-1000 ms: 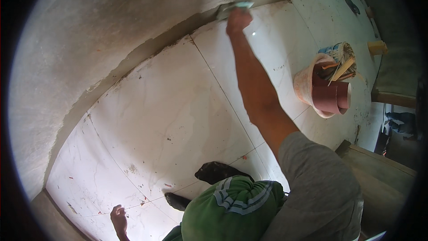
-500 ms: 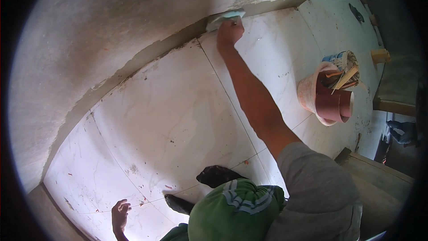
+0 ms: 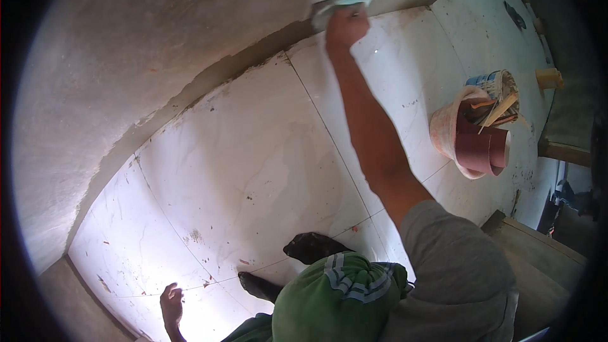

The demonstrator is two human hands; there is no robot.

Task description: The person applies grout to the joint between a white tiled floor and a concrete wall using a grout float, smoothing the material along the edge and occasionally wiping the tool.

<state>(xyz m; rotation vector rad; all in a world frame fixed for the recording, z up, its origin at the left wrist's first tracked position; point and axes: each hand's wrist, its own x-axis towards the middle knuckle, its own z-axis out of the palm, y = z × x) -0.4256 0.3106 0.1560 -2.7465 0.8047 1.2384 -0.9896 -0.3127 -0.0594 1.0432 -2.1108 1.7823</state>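
My right hand (image 3: 348, 25) is closed around a flat hand float (image 3: 335, 5) with a pale teal back. Its plate lies against the base of the grey plastered wall (image 3: 164, 31), over the darker unfinished strip (image 3: 250, 49) just above the floor tiles. The grip itself is hidden by my fingers. My left hand (image 3: 171, 305) hangs over the tiled floor (image 3: 234, 152) at the lower left. Its fingers are loosely bent and apart, with nothing in them.
To the right, a pinkish bucket (image 3: 443, 130) holds a roll of reddish sheet (image 3: 475, 151); a paint pail (image 3: 487, 82) with sticks and tools adjoins it. Dark shoes (image 3: 310, 248) are near my knee. A wooden block (image 3: 549, 78) and crumbs of debris lie about.
My right hand has slid the float a little up and right along the wall base. The view has shifted slightly. My left hand stays low at the left.
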